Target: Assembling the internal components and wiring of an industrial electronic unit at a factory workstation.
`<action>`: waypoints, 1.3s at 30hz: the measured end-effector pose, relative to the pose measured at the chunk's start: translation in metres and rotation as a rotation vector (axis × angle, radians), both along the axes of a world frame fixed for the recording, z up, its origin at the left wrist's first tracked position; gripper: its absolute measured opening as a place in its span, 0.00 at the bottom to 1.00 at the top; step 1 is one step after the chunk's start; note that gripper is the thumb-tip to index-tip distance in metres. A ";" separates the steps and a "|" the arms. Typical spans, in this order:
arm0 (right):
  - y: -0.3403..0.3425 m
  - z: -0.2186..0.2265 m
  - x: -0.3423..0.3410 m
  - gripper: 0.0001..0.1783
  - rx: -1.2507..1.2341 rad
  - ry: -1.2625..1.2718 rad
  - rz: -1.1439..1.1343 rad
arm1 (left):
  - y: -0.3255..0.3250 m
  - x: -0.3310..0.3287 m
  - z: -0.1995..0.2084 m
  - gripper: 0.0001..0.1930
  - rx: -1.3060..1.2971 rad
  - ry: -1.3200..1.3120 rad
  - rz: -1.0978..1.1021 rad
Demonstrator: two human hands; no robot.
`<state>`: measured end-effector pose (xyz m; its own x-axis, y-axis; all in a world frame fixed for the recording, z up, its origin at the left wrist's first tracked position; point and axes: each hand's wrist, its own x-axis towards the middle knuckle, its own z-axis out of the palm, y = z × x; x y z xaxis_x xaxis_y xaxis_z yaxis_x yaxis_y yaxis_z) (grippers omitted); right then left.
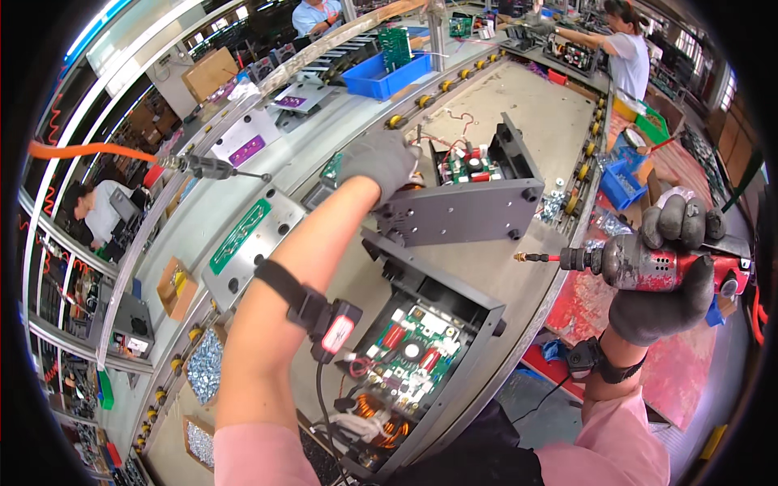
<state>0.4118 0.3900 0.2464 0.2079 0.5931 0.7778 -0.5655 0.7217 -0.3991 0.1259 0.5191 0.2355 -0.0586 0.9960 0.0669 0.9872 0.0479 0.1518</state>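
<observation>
My left hand (377, 164), in a grey glove, grips the left end of a dark grey metal chassis (462, 215). This chassis stands tipped on its side, with a green circuit board (474, 168) and red parts inside; my fingertips are partly hidden behind its edge. In my gloved right hand (677, 263) is a worn red and black power screwdriver (648, 263), held off to the right. Its bit points left toward the chassis, apart from it, with a small brass-coloured piece at the tip. Nearer me sits a second open chassis (486, 320) with a circuit board (413, 352) and copper coils (381, 417).
A roller conveyor bench curves around the work. Screw trays (207, 368) lie left, loose screws (553, 204) right. A silver panel (251, 239) stands beside a hanging screwdriver (207, 168) on an orange hose. Blue bins (387, 77) and a co-worker (624, 53) are farther off.
</observation>
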 end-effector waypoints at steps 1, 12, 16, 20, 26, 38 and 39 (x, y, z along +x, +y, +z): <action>0.005 0.001 0.003 0.20 -0.014 -0.002 0.001 | 0.014 -0.001 -0.001 0.20 0.021 -0.004 -0.001; 0.073 0.002 0.010 0.19 -0.026 -0.103 0.112 | 0.057 -0.015 -0.043 0.19 -0.075 -0.383 -0.026; 0.091 0.002 0.006 0.20 -0.003 -0.135 0.074 | 0.049 -0.007 -0.058 0.17 0.085 -0.370 -0.234; 0.088 0.001 0.013 0.20 -0.005 -0.120 0.274 | 0.037 0.007 -0.062 0.14 0.069 -0.383 -0.367; 0.082 0.000 0.041 0.19 -0.106 -0.054 -0.016 | 0.018 0.037 -0.055 0.11 -0.032 -0.464 -0.610; 0.081 -0.001 0.049 0.19 -0.172 -0.081 0.048 | -0.009 0.033 -0.046 0.15 -0.291 -0.952 -0.811; 0.082 -0.002 0.046 0.19 -0.162 -0.066 0.034 | -0.007 0.033 -0.044 0.15 -0.299 -0.948 -0.811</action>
